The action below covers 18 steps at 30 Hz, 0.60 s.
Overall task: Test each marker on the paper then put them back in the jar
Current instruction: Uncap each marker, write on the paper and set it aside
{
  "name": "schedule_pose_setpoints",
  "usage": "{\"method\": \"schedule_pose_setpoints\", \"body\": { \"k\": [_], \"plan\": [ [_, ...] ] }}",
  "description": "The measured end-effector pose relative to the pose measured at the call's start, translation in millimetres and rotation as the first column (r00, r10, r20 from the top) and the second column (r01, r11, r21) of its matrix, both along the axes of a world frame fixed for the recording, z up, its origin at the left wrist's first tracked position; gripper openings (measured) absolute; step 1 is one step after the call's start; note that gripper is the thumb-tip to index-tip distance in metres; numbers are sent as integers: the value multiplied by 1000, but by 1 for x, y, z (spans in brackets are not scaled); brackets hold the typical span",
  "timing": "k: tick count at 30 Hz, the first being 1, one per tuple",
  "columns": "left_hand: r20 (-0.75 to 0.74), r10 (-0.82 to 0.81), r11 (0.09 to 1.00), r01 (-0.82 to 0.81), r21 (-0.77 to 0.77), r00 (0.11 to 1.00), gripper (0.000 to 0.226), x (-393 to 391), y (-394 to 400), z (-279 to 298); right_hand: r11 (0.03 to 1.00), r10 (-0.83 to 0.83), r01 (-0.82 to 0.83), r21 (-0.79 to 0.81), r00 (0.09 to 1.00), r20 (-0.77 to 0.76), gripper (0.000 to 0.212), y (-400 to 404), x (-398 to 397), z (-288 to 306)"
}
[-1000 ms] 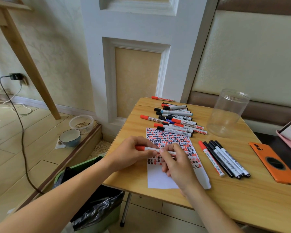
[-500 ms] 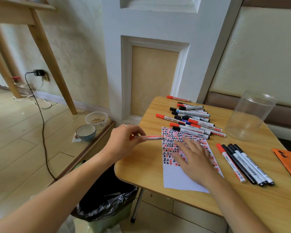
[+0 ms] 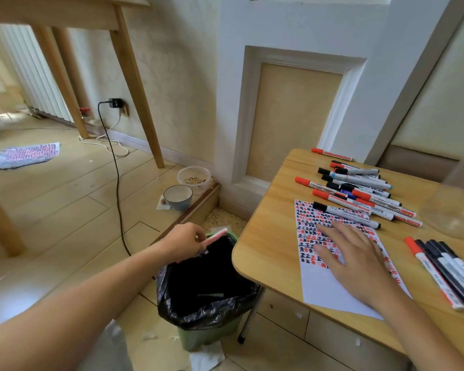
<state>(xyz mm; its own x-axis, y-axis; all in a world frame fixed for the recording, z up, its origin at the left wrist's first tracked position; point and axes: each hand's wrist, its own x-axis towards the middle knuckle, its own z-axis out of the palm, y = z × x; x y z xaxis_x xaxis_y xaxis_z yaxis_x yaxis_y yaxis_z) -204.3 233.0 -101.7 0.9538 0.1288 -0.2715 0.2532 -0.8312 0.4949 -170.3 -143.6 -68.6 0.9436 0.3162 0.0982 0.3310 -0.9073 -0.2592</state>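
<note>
Moved off the tabletop's left edge: left hand [image 3: 184, 241] pinching red marker [image 3: 216, 235] over bin [image 3: 206, 285]; right hand [image 3: 356, 259] spread on paper [image 3: 330, 293]. Discarding; next, releasing.

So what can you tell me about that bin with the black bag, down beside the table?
The bin is a small pale green container, plastic by the look of it, standing upright on the wood floor at the table's left corner. A glossy black bag lines it and folds crumpled over the rim. The mouth is open; inside is dark, with one pale stick-like thing lying there. The left hand holds a red marker over the far rim. Crumpled white paper lies at its base.
</note>
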Motion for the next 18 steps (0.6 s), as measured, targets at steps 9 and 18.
{"method": "schedule_pose_setpoints", "body": {
  "k": [9, 18],
  "plan": [
    [-157, -79, 984, 102, 145, 984, 34, 14, -1, -54, 1000, 5, -5, 29, 1000, 11, 72, 1, -1, -1],
    [445, 218, 976, -199, -90, 868, 33, 39, -41, 0, 999, 23, -23, 38, 1000, -15, 75, 5, 1, 2]
  ]
}}
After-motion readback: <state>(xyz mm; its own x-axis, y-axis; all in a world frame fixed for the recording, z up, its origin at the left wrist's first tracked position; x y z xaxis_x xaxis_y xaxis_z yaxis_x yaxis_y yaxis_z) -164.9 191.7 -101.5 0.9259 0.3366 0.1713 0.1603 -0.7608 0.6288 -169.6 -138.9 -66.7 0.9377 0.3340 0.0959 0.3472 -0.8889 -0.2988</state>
